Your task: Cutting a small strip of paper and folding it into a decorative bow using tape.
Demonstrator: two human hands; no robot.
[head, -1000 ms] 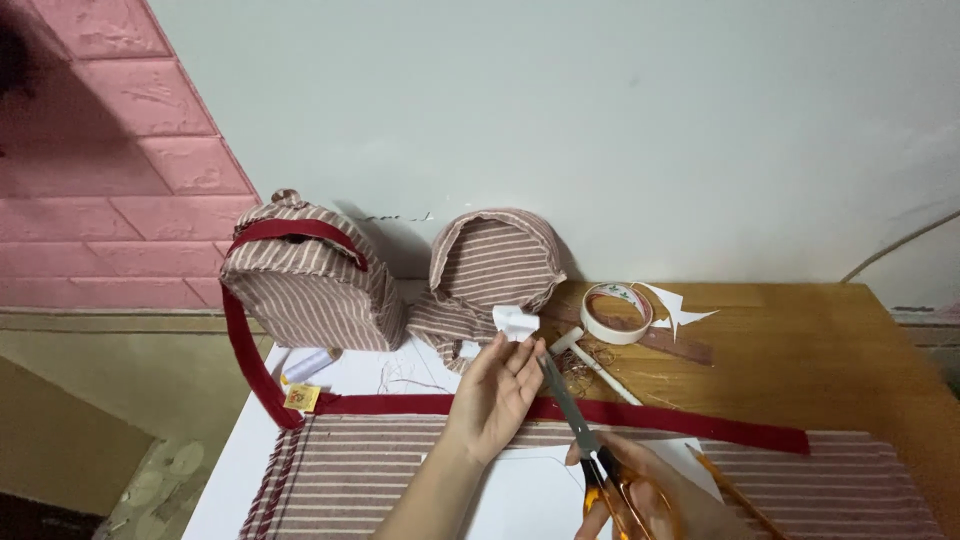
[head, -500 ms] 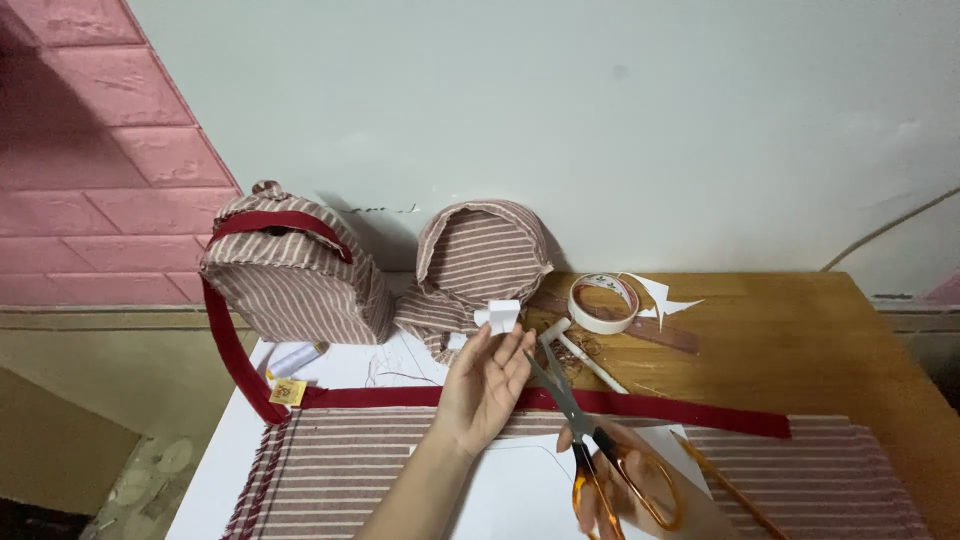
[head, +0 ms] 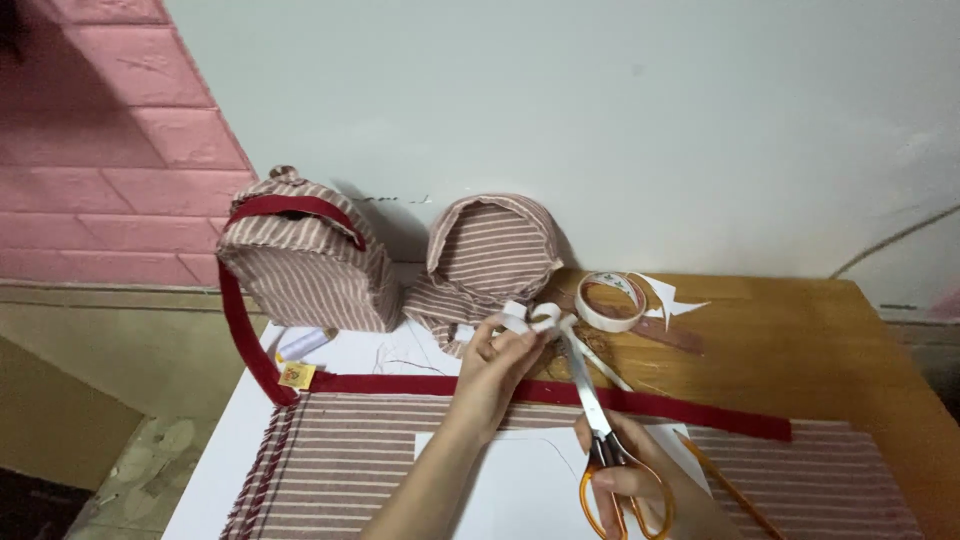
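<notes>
The strip of white tape (head: pixel 528 316) is short, pale and curled into a loose loop at its free end; it sits just above the dark red strap (head: pixel 560 392), near that strap's middle, and close to the left of the tape roll (head: pixel 611 300). The left hand (head: pixel 495 368) reaches up across the red strap with the forearm rising from the lower edge of view, wrist straight, thumb and fingertips pinched closed on the strip. The right hand (head: pixel 625 478) lies below the red strap, over the striped fabric (head: pixel 340 460) and a white paper sheet (head: pixel 510 485), with fingers threaded through the orange loops of the scissors (head: pixel 598 430) and gripping them. The scissor blades run up over the red strap, with their tips at the strip; whether the blades are parted cannot be told. Above the strap's left end stands a striped fabric backpack (head: pixel 305 262) with a red handle, and beside it a rounded striped panel (head: pixel 492 250) leans against the wall. The strap lies across a wooden table (head: pixel 800 340), with white paper scraps (head: pixel 668 296) just right of the tape roll.
</notes>
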